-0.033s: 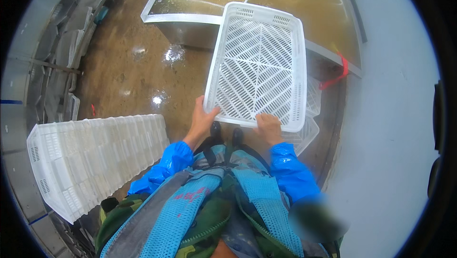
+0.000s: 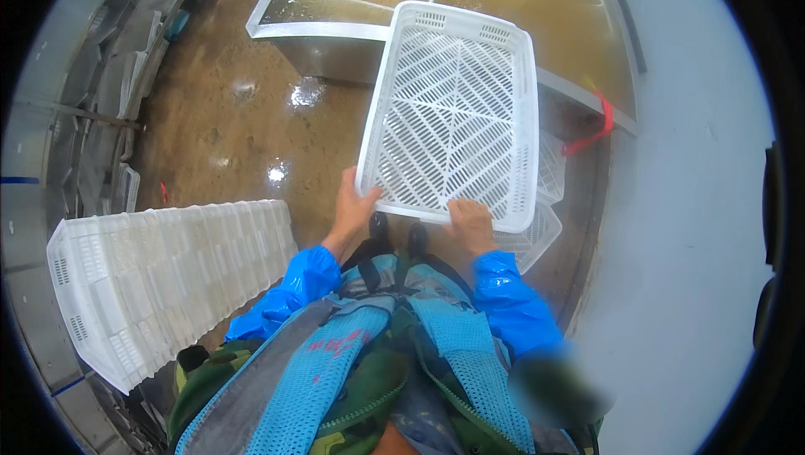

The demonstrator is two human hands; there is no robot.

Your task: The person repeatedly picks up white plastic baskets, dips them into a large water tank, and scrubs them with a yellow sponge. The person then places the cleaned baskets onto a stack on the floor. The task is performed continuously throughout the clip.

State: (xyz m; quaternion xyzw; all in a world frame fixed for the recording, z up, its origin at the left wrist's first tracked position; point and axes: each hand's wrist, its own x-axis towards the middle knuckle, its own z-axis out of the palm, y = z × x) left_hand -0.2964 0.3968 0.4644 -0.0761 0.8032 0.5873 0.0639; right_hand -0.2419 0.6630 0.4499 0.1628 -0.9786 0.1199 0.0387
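Observation:
A white slatted plastic crate [image 2: 454, 111], rectangular and with nothing in it, is held up in front of me by its near edge. My left hand [image 2: 352, 209] grips the near left corner, its thumb over the rim. Closed on the near rim, right of its middle, is my right hand [image 2: 470, 225]; the fingers beneath are partly hidden. The crate's far part overlaps the near edge of a metal trough [image 2: 327, 31] of murky yellowish water; whether it touches that edge I cannot tell. Blue waterproof sleeves cover both my forearms.
A long stack of white crates [image 2: 172, 279] stands at my left. More white crates [image 2: 530, 241] sit low at right, partly under the held one. Red ribbon [image 2: 605, 124] is tied on the trough's edge. The brown floor [image 2: 218, 128] looks wet; a pale wall [image 2: 688, 203] bounds the right.

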